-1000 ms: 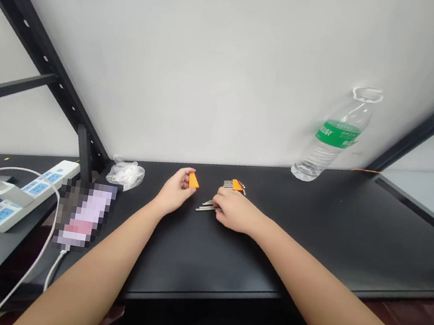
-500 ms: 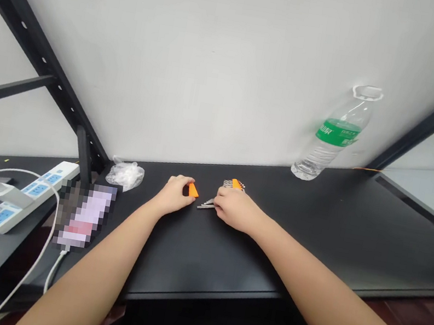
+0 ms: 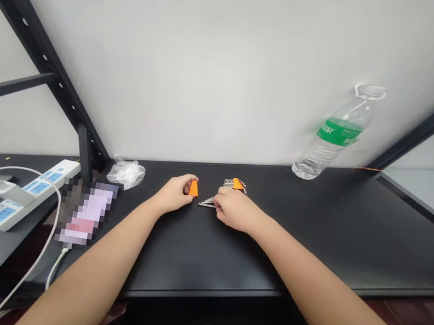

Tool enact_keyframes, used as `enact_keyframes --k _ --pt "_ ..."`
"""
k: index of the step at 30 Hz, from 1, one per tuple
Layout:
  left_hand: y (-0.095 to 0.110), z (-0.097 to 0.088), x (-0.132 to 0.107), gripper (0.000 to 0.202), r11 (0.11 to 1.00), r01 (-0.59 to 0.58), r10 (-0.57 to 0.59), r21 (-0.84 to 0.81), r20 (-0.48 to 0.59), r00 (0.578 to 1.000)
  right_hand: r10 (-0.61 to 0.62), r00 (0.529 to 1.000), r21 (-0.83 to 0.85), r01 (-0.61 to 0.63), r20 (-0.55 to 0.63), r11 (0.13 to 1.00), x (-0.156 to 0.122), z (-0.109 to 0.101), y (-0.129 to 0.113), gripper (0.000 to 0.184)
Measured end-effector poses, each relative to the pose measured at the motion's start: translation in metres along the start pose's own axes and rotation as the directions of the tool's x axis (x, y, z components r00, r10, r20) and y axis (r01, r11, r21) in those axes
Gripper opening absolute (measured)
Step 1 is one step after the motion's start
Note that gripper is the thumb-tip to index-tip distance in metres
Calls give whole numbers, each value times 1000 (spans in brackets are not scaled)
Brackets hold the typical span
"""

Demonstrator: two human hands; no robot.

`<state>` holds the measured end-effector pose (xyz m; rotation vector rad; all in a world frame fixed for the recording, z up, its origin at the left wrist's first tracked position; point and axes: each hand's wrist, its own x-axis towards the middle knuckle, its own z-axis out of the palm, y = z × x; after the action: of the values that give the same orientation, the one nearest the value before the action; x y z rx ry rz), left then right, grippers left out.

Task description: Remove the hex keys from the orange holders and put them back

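My left hand (image 3: 174, 194) rests on the black desk (image 3: 314, 228) with its fingers closed round a small orange plastic piece (image 3: 194, 188). My right hand (image 3: 232, 208) lies just to the right, fingers curled over a bunch of loose metal hex keys (image 3: 207, 202) whose tips stick out to the left. Behind that hand sits an orange holder (image 3: 237, 183) with more hex keys in it. The two hands are a few centimetres apart near the back wall.
A crumpled clear plastic bag (image 3: 127, 173) lies left of my left hand. A white power strip (image 3: 24, 194) with cables and a phone (image 3: 86, 214) are at the left. A plastic water bottle (image 3: 333, 137) with a green label stands at the back right.
My left hand has turned the orange piece and brought it slightly right, closer to the hex keys. My right hand has stayed on the keys, shifting only a little.
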<state>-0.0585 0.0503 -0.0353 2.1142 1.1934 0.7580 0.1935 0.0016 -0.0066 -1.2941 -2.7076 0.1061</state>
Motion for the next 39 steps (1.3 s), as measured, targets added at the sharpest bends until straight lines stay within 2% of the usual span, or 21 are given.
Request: enact_keyframes --k 3,7,10,14,18,24,28,32,34,35,37,39 --pt "2 0 0 54 973 49 -44 -227 30 999 8 1000 51 -9 7 999 -1 0 1 8" --pt "4 -1 1 63 893 113 -100 -435 53 994 19 999 266 -8 -38 964 -3 -4 10 7" --pt "8 -2 1 63 840 157 -134 -520 82 988 64 985 404 5 -159 915 -2 -9 19 11" --pt "17 1 0 58 756 161 -131 -635 94 987 147 942 491 21 -301 871 -3 -13 24 16" --pt "24 2 -2 59 726 155 -147 -670 69 987 145 926 501 52 -347 864 -4 -16 26 18" --pt "23 0 -2 61 701 159 -165 -695 59 985 174 926 511 23 -334 859 -5 -16 31 19" --pt "23 1 -2 61 717 193 -202 -670 65 977 114 927 488 82 -357 869 -6 -16 31 20" --pt "32 6 -4 60 733 183 -165 -655 91 982 60 946 474 104 -318 875 -3 -13 19 20" --pt "38 9 -5 61 723 153 -131 -674 84 988 118 956 569 59 -270 820 0 -7 10 12" --pt "42 10 -6 60 714 138 -120 -686 75 990 159 959 654 36 -236 755 2 -4 6 10" --pt "46 12 -6 58 711 125 -110 -692 65 992 216 964 827 7 -154 562 5 3 0 16" --pt "48 13 -7 57 748 120 -108 -653 58 992 228 968 919 5 -103 395 7 7 -2 24"
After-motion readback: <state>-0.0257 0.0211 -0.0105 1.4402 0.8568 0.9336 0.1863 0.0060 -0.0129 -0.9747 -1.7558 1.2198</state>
